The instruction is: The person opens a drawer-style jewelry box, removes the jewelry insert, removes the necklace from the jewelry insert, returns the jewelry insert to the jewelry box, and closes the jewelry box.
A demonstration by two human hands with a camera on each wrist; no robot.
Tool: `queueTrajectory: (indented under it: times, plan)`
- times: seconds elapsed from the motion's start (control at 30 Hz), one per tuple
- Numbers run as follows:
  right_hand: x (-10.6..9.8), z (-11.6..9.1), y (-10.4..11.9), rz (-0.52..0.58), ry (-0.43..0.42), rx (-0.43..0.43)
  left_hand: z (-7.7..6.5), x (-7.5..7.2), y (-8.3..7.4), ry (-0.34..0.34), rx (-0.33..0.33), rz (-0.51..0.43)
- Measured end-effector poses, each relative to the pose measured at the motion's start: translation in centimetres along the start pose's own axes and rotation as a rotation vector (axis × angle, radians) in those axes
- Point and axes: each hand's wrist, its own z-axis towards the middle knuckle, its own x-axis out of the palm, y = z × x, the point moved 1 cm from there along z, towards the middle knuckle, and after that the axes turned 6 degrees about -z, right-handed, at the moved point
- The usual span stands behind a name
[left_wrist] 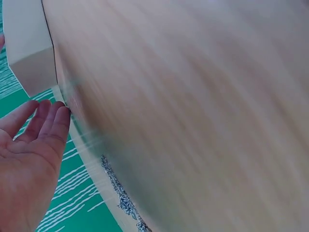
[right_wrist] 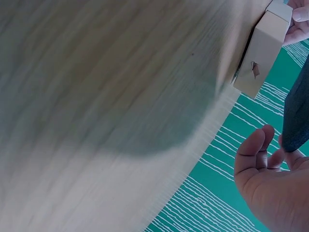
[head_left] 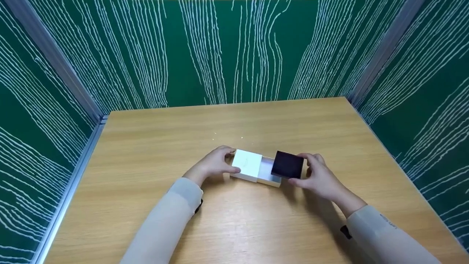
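Observation:
On the wooden table lies a small white sliding box, its cover [head_left: 247,165] to the left and its inner drawer [head_left: 268,171] pulled partway out to the right. My left hand [head_left: 214,163] grips the cover at its left end, thumb on the near side. Thumb and fingers of my right hand [head_left: 324,179] pinch a dark square pad [head_left: 287,165] by its right edge, raised over the drawer's right end. That pad [right_wrist: 298,111] looks dark grey and thick in the right wrist view, apart from the drawer [right_wrist: 263,53], whose end has a small hole.
The wooden tabletop [head_left: 154,146] carries a few tiny pale specks beyond the box. Green panels [head_left: 249,51] with white wavy lines stand at the back and both sides, joined by metal posts [head_left: 384,51].

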Motion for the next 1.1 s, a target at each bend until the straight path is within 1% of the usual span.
queueTrajectory:
  times: [0.13, 0.4, 0.5, 0.63, 0.77, 0.97, 1.1]
  plan:
    - [-0.1, 0.3, 0.1, -0.006, 0.005, 0.001, 0.2, -0.2, -0.2, 0.012, 0.022, -0.004]
    - [-0.1, 0.6, 0.3, -0.016, 0.009, -0.018, 0.5, -0.4, -0.5, 0.062, 0.081, -0.029]
    - [0.0, 0.7, 0.3, -0.024, 0.012, -0.013, 0.5, -0.4, -0.5, 0.076, 0.086, -0.03]
    - [0.2, 0.8, 0.2, -0.028, 0.015, -0.012, 0.4, -0.4, -0.4, 0.075, 0.058, -0.011]
    - [0.3, 0.9, 0.1, -0.028, 0.015, -0.011, 0.4, -0.4, -0.3, 0.07, 0.027, -0.011]
    - [0.4, 1.1, 0.0, -0.029, 0.029, -0.006, 0.5, -0.3, -0.2, 0.058, -0.003, -0.041]
    - [0.6, 1.2, 0.0, -0.032, 0.037, -0.002, 0.6, -0.1, 0.0, 0.063, -0.007, -0.067]
